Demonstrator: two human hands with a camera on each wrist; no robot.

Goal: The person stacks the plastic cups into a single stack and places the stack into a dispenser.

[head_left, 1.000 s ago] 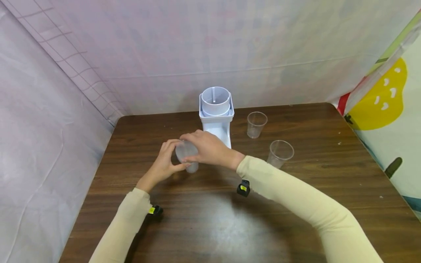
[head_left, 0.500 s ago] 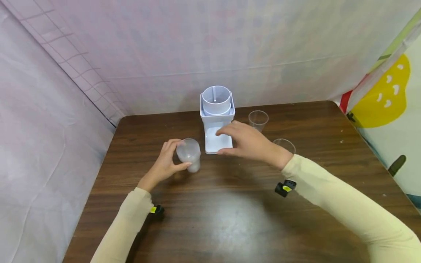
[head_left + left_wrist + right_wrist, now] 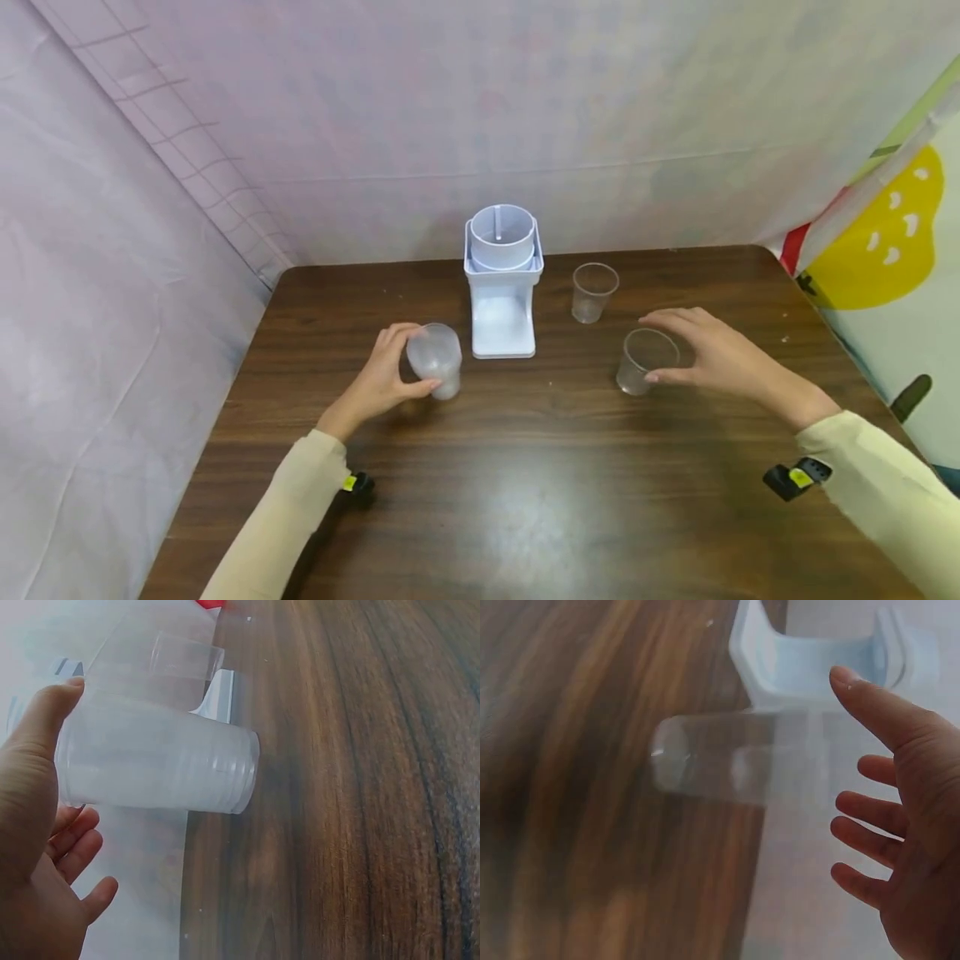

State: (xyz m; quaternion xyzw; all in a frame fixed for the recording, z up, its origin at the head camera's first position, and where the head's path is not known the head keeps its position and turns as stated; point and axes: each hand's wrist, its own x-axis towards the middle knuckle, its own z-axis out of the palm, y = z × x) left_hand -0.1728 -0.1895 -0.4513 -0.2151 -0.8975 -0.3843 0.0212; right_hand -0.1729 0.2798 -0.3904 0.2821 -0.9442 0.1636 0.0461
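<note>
My left hand point(image 3: 378, 379) holds a stack of translucent plastic cups point(image 3: 437, 357) near its rim, with the thumb on the near side. In the left wrist view ridges show near the base of the stack point(image 3: 187, 761). Out to the right, my right hand point(image 3: 720, 362) has its thumb and fingers spread around the right side of a clear plastic cup point(image 3: 633, 371) standing on the table. The right wrist view shows a gap between the fingers and this cup point(image 3: 712, 757). A second clear cup point(image 3: 589, 302) stands upright farther back.
A white plastic stand point(image 3: 502, 329) with a round open holder point(image 3: 503, 242) on top stands at the back middle of the brown wooden table point(image 3: 495, 475). Pale cloth point(image 3: 375, 125) hangs behind the table and along its left side.
My right hand has let go of the cup stack and moved right, past the white stand, to the front clear cup. The left hand has stayed in place, holding the stack.
</note>
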